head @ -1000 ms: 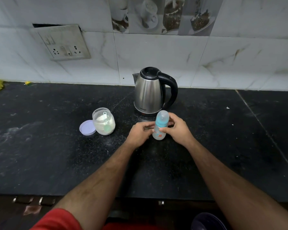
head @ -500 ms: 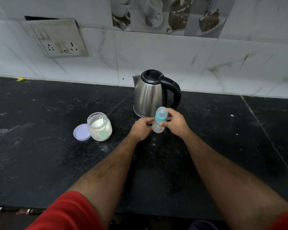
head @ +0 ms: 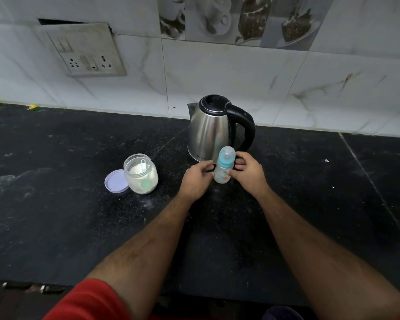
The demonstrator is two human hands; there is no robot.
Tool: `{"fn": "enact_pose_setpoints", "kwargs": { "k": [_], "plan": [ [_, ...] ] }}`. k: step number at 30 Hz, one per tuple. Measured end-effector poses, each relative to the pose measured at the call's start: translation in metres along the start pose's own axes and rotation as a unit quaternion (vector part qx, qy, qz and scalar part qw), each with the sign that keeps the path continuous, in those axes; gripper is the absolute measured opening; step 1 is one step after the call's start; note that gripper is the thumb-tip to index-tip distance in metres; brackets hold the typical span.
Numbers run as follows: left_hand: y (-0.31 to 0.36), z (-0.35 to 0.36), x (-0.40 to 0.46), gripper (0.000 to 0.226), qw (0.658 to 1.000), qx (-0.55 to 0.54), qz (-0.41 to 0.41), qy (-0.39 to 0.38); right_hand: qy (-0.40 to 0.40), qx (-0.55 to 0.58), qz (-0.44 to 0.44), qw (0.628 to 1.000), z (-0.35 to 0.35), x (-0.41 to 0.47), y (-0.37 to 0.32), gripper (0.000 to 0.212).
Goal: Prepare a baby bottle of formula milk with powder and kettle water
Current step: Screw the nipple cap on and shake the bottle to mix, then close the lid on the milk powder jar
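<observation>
The right hand (head: 248, 175) has its thumb and fingers curled round the bottle (head: 223, 167), thumb on the near side of the body and fingers behind it. The left hand (head: 196, 179) is at the bottle's other side with its fingers bent toward it; its fingertips look to touch the body, but whether they truly grip cannot be told.

The bottle stands upright on the counter (head: 56, 215), just in front of the kettle (head: 211, 132). It is small, with a clear body bearing orange and teal prints, a teal collar and a clear domed cap over the teat. No contents can be made out inside.

The kettle is steel with a black lid and handle, handle to the right. To the left, well apart from the bottle, an open jar (head: 141, 174) holds white powder and a pale green scoop (head: 143, 168). Its lilac lid (head: 116, 181) lies flat, touching the jar's left side.
</observation>
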State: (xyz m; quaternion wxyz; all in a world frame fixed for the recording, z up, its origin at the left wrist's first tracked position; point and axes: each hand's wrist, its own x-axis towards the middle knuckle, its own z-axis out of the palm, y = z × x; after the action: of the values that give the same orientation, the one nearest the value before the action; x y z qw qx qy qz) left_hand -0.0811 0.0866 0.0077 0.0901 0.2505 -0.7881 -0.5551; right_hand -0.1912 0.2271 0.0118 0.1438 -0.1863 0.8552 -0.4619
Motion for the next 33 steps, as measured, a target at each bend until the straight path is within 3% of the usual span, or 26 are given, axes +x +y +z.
{"fn": "enact_pose_setpoints", "kwargs": {
  "k": [5,12,18,27,31,33],
  "plan": [
    [-0.021,-0.008,-0.033,0.036,1.000,-0.018,0.020,-0.001,0.093,-0.056,-0.048,0.993,0.003,-0.041,0.004,0.051],
    [-0.058,-0.034,-0.077,0.026,0.999,-0.035,0.000,0.028,0.040,-0.002,-0.061,0.997,0.040,-0.083,0.000,0.032],
    [-0.080,-0.070,-0.097,0.021,0.996,-0.039,-0.026,0.074,-0.039,0.000,-0.059,0.997,0.080,-0.099,-0.008,0.032],
    [-0.109,-0.137,-0.099,0.015,0.981,-0.031,-0.074,0.177,-0.083,-0.002,-0.044,0.996,0.132,-0.083,-0.042,0.035],
    [-0.111,-0.164,-0.086,0.021,0.974,-0.044,-0.072,0.209,-0.110,-0.003,-0.034,0.993,0.149,-0.064,-0.060,0.050],
    [-0.107,-0.174,-0.077,0.038,0.980,-0.023,-0.067,0.189,-0.139,-0.022,-0.036,0.989,0.156,-0.054,-0.069,0.064]
  ]
}}
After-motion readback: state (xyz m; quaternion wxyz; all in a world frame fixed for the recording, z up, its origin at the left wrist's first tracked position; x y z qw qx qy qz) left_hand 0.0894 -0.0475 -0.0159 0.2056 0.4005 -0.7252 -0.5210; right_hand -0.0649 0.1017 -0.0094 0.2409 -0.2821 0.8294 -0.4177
